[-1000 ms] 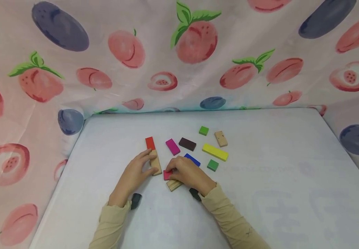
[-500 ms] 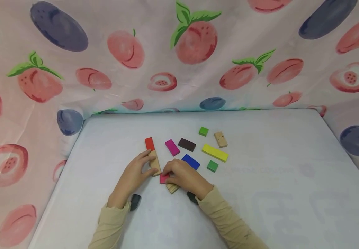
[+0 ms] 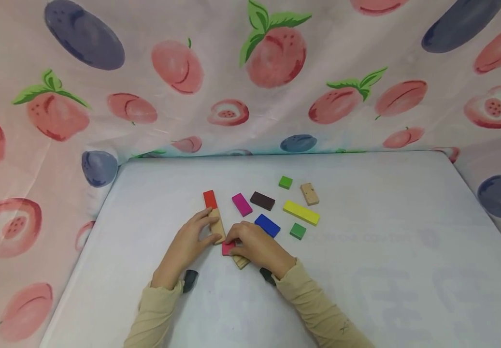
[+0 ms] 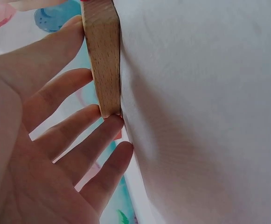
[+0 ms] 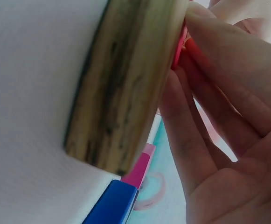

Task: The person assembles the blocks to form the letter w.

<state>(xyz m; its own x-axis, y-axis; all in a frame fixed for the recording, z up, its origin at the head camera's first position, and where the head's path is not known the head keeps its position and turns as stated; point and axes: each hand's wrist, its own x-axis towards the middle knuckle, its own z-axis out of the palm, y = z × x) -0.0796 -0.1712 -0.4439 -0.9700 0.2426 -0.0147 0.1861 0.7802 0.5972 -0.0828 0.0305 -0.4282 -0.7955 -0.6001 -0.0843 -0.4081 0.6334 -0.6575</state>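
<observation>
My left hand [image 3: 186, 244] rests along the left side of a plain wooden block [image 3: 217, 227]. In the left wrist view, thumb and fingertips [image 4: 88, 77] touch one side of this wooden block [image 4: 105, 65], fairly straight and spread. A red block [image 3: 209, 199] adjoins its far end. My right hand [image 3: 259, 246] pinches a small pink block [image 3: 227, 248] between thumb and fingers, at the near end of the wooden block. Another wooden block, with dark grain [image 3: 241, 262], lies under that hand, partly hidden; its end [image 5: 116, 93] fills much of the right wrist view.
Beyond the right hand lie a magenta block [image 3: 242, 205], a dark brown block [image 3: 262, 200], a blue block [image 3: 267, 225], a yellow block [image 3: 301, 212], a green block [image 3: 298, 231], a light green block [image 3: 285, 182] and a speckled wooden block [image 3: 309, 194]. Fruit-printed cloth [image 3: 180, 121] hangs behind the white table [image 3: 385, 208].
My right hand has slid the pink block left, up close to the near end of the wooden block. More of the blue block shows. My left hand has stayed in place.
</observation>
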